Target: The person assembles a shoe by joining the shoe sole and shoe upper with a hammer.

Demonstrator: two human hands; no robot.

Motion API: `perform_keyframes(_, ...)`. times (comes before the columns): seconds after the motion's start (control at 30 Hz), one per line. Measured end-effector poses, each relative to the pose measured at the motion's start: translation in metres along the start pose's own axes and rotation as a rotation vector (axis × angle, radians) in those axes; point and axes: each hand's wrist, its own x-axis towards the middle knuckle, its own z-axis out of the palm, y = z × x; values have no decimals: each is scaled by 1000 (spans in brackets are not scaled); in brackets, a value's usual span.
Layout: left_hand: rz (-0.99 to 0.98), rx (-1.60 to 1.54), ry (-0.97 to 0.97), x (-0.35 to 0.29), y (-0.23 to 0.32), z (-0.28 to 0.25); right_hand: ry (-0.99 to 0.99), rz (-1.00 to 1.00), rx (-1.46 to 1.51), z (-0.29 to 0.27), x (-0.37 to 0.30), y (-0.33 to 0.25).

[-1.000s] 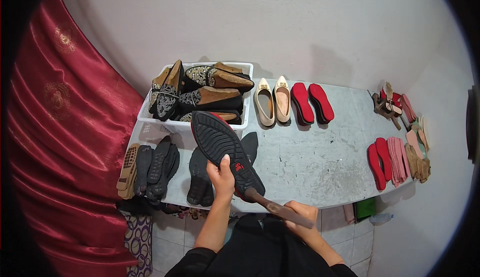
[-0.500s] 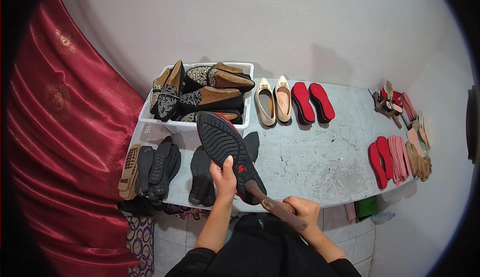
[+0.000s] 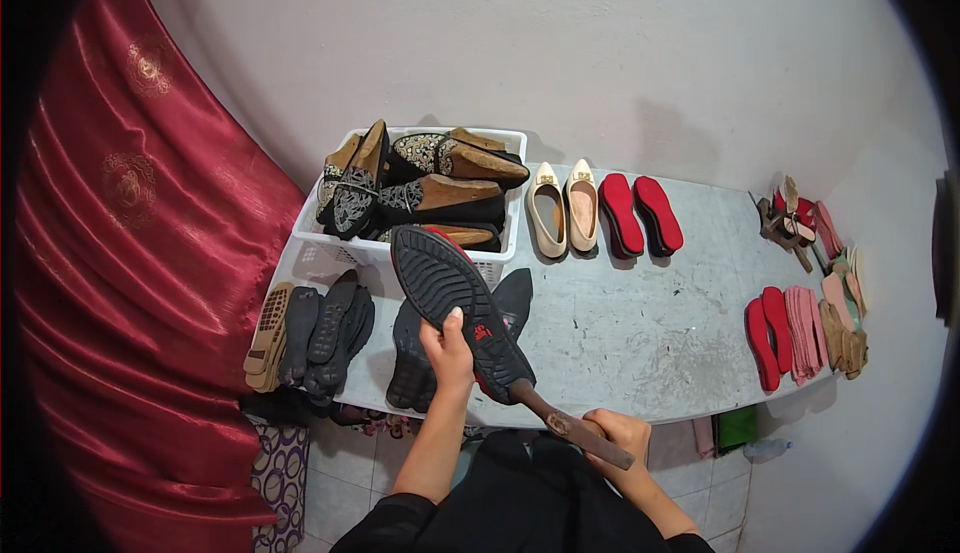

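A black ridged shoe sole (image 3: 447,285) with a red edge is tilted up over the table's front edge. My left hand (image 3: 449,355) is closed round its left side, thumb lying on the ridged underside. From the right, my right hand (image 3: 616,435) grips a hammer (image 3: 582,435) with a long, rusty brown head. The hammer's round face is at the heel end of the sole; whether it touches or hovers just off it, I cannot tell. Most of the hammer's handle is hidden by my fingers. Behind the held sole lie more dark soles (image 3: 408,358).
A white basket (image 3: 320,243) at the back left holds several decorated shoes on wooden lasts. Cream flats (image 3: 547,211) and red-topped soles (image 3: 622,215) stand beside it. Further soles (image 3: 268,338) lie front left, red ones (image 3: 763,338) at the right. A red curtain (image 3: 150,303) hangs left.
The hammer and my right hand have moved slightly right and down, towards the very end of the heel. My left hand keeps the sole almost still. The whole view has shifted a little.
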Motion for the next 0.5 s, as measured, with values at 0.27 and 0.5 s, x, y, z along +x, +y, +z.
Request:
perform_keyframes(0.27, 81, 138, -17, -17, -8, 8, 97, -42, -41, 4, 23, -5)
perform_keyframes(0.5, 145, 198, -133, -32, -6, 16, 223, -8, 47, 13, 48, -4)
